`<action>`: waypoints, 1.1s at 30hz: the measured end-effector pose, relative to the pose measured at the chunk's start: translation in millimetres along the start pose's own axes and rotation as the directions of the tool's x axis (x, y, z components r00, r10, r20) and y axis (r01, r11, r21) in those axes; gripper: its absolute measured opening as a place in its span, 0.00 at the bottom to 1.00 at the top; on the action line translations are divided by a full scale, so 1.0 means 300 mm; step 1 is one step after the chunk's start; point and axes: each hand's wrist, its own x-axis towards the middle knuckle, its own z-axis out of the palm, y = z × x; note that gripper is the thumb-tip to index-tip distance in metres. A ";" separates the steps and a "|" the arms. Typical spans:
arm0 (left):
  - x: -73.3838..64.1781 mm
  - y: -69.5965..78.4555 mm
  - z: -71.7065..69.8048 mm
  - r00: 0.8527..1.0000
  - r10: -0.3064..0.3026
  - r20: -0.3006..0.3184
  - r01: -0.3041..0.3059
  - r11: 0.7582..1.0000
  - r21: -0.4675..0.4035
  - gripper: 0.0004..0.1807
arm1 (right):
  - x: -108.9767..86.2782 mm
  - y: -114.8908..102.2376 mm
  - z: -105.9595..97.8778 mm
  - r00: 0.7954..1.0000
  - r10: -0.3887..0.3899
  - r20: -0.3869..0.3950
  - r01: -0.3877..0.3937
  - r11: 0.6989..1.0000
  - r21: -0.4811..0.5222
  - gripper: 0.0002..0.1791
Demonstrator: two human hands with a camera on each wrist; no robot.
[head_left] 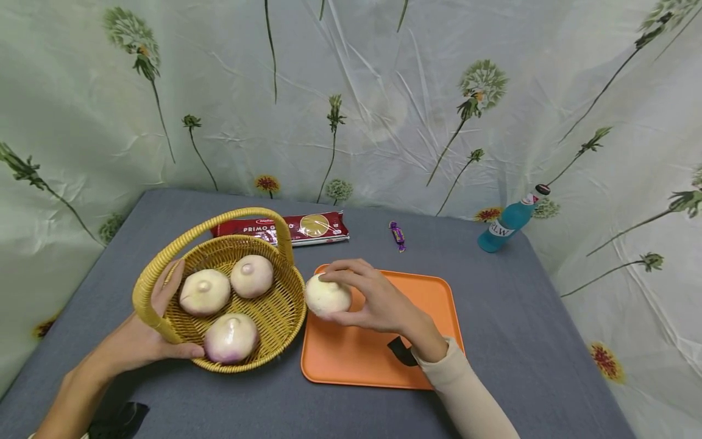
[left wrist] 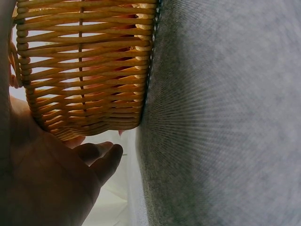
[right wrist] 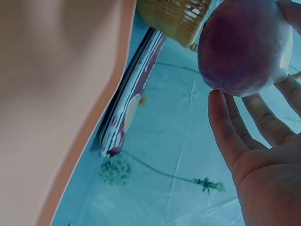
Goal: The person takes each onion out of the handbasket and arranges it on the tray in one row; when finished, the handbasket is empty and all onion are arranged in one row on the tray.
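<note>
My right hand (head_left: 381,302) grips a white turnip (head_left: 327,297) between thumb and fingers, above the left part of an orange tray (head_left: 362,363). Its purple underside faces the camera in the right wrist view, where the turnip (right wrist: 242,49) is held clear of the tray. Beside the tray stands a yellow wicker basket (head_left: 281,317) with an arched handle. Three turnips (head_left: 231,337) lie in it. My left hand (head_left: 137,341) holds the basket's left side, thumb near the front rim and fingers by the handle. In the left wrist view, the palm lies against the woven wall (left wrist: 89,89).
Behind the basket lies a red spaghetti packet (head_left: 315,228), partly hidden by it. A purple wrapped candy (head_left: 397,236) sits to its right. At the back right stands a blue bottle (head_left: 507,222). A flower-printed curtain (head_left: 384,110) hangs behind the grey table (head_left: 510,341).
</note>
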 end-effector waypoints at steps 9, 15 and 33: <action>0.000 -0.004 0.001 1.000 -0.001 -0.007 0.001 1.000 -0.001 0.85 | -0.058 0.031 -0.036 0.997 0.065 -0.037 -0.066 0.998 0.000 0.29; 0.000 -0.006 0.002 1.000 -0.011 -0.002 0.011 1.000 -0.015 0.85 | -0.102 0.055 -0.062 0.992 0.112 -0.052 -0.113 0.994 -0.006 0.29; 0.005 -0.006 0.002 1.000 0.001 -0.007 -0.001 1.000 -0.008 0.86 | -0.245 0.138 -0.125 0.971 0.187 -0.151 -0.196 0.979 -0.048 0.33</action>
